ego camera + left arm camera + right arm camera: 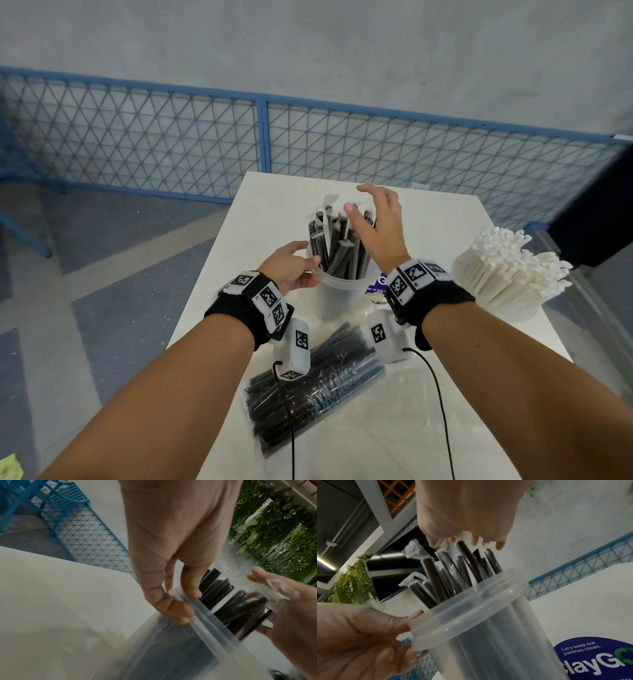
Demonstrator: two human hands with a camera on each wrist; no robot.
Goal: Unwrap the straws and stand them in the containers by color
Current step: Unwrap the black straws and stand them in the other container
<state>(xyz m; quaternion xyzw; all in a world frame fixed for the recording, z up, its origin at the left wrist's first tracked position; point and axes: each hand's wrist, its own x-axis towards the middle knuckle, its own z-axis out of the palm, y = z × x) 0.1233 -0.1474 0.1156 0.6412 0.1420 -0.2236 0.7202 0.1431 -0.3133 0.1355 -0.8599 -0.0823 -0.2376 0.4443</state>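
Observation:
A clear plastic container (337, 294) stands mid-table, filled with black straws (337, 246) that are upright and still in clear wrappers. My left hand (310, 272) pinches its rim on the left; the left wrist view shows the thumb outside and a finger inside the rim (214, 631). My right hand (368, 205) hovers over the straws with fingers spread. In the right wrist view its fingertips (499, 546) touch the wrapper tops of the straws (436, 577) without closing round any. A second container (513, 308) at the right holds white straws (507, 270).
A clear-wrapped pack of black straws (315, 387) lies on the white table (445, 219) near the front edge, under my wrists. A blue sticker (594, 660) is on the table behind the container. A blue mesh fence (260, 137) runs beyond the table's far edge.

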